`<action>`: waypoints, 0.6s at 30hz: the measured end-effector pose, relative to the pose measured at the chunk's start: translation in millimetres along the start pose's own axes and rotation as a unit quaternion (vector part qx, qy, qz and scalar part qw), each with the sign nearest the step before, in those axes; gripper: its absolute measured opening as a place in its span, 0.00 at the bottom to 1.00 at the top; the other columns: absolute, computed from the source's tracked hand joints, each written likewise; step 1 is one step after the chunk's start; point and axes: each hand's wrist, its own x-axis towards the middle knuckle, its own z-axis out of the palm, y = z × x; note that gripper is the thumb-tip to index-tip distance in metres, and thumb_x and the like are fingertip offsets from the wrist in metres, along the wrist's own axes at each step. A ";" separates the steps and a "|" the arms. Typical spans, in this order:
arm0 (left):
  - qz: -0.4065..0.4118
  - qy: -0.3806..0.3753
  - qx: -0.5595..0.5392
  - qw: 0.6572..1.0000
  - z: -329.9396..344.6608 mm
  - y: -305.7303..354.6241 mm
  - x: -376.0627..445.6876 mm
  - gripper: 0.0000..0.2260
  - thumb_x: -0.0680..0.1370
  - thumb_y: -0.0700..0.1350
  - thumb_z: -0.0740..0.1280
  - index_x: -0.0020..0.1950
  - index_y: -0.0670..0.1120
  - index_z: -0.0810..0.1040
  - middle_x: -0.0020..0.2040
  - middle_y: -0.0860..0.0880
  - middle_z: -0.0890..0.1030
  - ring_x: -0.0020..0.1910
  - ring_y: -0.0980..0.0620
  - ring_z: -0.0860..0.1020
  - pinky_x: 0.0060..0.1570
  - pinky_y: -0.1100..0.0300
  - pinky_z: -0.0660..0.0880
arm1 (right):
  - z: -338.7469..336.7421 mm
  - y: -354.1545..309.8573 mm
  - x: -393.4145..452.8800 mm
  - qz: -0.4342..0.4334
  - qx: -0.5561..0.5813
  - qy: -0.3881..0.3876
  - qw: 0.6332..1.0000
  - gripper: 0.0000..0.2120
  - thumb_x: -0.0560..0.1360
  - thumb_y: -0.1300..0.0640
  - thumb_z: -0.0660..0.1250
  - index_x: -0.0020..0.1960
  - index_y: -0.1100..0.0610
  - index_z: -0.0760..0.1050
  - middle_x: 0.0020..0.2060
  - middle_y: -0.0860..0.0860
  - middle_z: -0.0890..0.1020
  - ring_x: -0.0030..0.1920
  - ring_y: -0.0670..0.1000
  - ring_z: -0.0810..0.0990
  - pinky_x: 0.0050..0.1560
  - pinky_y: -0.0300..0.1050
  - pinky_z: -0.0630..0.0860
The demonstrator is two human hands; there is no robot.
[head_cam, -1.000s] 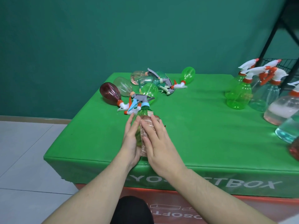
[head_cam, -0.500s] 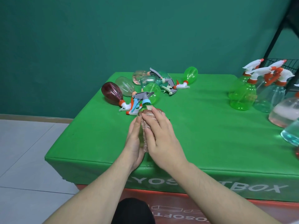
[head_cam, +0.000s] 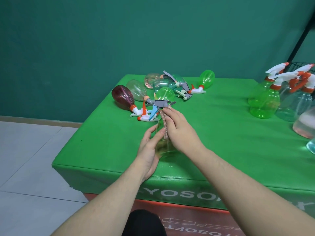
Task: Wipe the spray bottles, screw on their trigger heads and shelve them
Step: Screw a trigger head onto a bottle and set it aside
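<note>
A clear green spray bottle [head_cam: 164, 144] with a grey and blue trigger head [head_cam: 159, 104] stands near the table's front edge. My left hand [head_cam: 150, 147] grips its lower body from the left. My right hand [head_cam: 179, 128] presses a brownish cloth [head_cam: 164, 122] against the bottle's upper side and neck, fingers curled over the cloth. Behind them lies a heap of bottles on their sides, among them a dark red bottle [head_cam: 121, 97] and a bright green bottle [head_cam: 207, 79].
The green table [head_cam: 221, 133] carries several upright bottles with white and orange heads at the right, such as a green one [head_cam: 264, 103]. A black wire rack [head_cam: 303, 65] stands behind them. Grey floor tiles [head_cam: 25, 159] lie to the left.
My right hand has slid the cloth up the bottle toward its neck. The left hand has shifted lower on the bottle's body.
</note>
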 end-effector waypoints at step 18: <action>0.070 0.025 0.028 0.997 12.2 -0.2 -9.7 0.19 0.80 0.46 0.67 0.71 0.54 0.74 0.60 0.49 0.86 0.60 0.49 0.84 0.59 0.53 0.79 | 7.2 16.2 -64.1 -0.080 -0.146 -0.003 0.986 0.24 0.84 0.44 0.44 0.80 0.41 0.54 0.81 0.40 0.47 0.82 0.50 0.45 0.78 0.63 0.54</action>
